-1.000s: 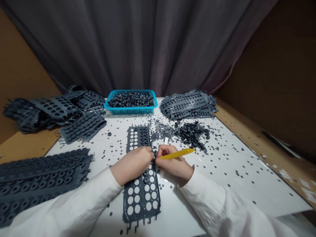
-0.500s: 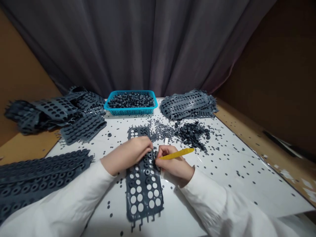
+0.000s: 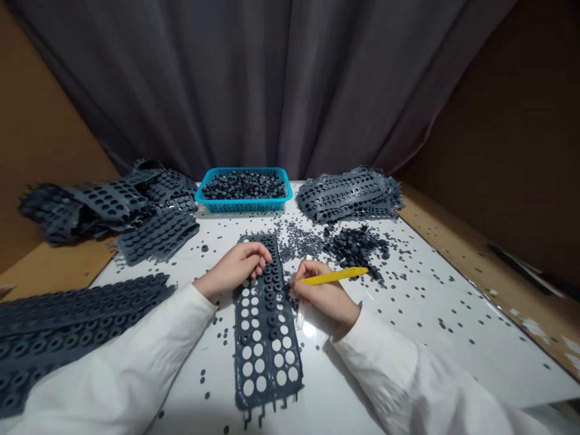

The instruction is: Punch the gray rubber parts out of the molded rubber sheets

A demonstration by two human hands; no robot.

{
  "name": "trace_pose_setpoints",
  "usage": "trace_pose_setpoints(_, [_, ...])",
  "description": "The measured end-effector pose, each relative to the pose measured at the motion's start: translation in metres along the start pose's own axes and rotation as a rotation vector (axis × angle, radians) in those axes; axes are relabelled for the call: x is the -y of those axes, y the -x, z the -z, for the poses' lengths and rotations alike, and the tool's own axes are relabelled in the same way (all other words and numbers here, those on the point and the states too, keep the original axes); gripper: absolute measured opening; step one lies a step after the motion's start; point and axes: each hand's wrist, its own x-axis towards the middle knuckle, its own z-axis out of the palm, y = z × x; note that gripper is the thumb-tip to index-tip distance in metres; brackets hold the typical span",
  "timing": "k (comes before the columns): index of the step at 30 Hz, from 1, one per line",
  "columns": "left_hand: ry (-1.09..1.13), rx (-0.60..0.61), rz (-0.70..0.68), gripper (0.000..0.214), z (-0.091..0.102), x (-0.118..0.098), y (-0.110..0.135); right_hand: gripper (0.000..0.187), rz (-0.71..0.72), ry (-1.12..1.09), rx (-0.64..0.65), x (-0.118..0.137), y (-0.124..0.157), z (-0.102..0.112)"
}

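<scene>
A dark grey rubber sheet (image 3: pixel 265 338) lies lengthwise before me, with rows of round holes. White shows through many holes near its close end; raised round pieces fill others, mainly in the right rows. Over the sheet's upper left part is my left hand (image 3: pixel 240 266), its fingers curled together; whether they pinch a small piece is hidden. My right hand (image 3: pixel 324 293), just off the sheet's right edge, is closed around a yellow pen-like tool (image 3: pixel 338 276) whose tapered end points right. Part of a white strip (image 3: pixel 300 315) shows beneath that hand.
A blue basket (image 3: pixel 244 206) full of small dark pieces stands at the back. Perforated sheets are heaped at left (image 3: pixel 109 202) and back right (image 3: pixel 348 193); more studded sheets (image 3: pixel 67 326) lie near left. Loose dark pieces (image 3: pixel 357 244) and tiny discs litter the white tabletop (image 3: pixel 421 308).
My left hand has drawn back left and slightly up from the sheet's right rows. My right hand, still with the yellow tool, has shifted a little right, away from the sheet.
</scene>
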Motion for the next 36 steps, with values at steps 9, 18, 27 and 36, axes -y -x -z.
trace_pose_setpoints(9, [-0.466, 0.066, -0.253, 0.019, -0.01, -0.007, 0.007, 0.023, 0.028, 0.025, 0.054, 0.001, -0.008, 0.007])
trace_pose_setpoints(18, [-0.74, 0.165, -0.41, 0.016, -0.007, -0.008, 0.008, 0.021, 0.029, 0.068, 0.084, 0.002, -0.005, 0.005])
trace_pose_setpoints(27, [-0.396, 0.114, -0.261, 0.029, -0.003, -0.005, 0.005, 0.02, 0.041, 0.033, 0.096, -0.001, -0.006, 0.005])
trace_pose_setpoints(36, [-0.437, 0.097, -0.21, 0.023, -0.006, -0.01, 0.006, 0.02, 0.039, 0.053, 0.091, -0.004, -0.007, 0.006])
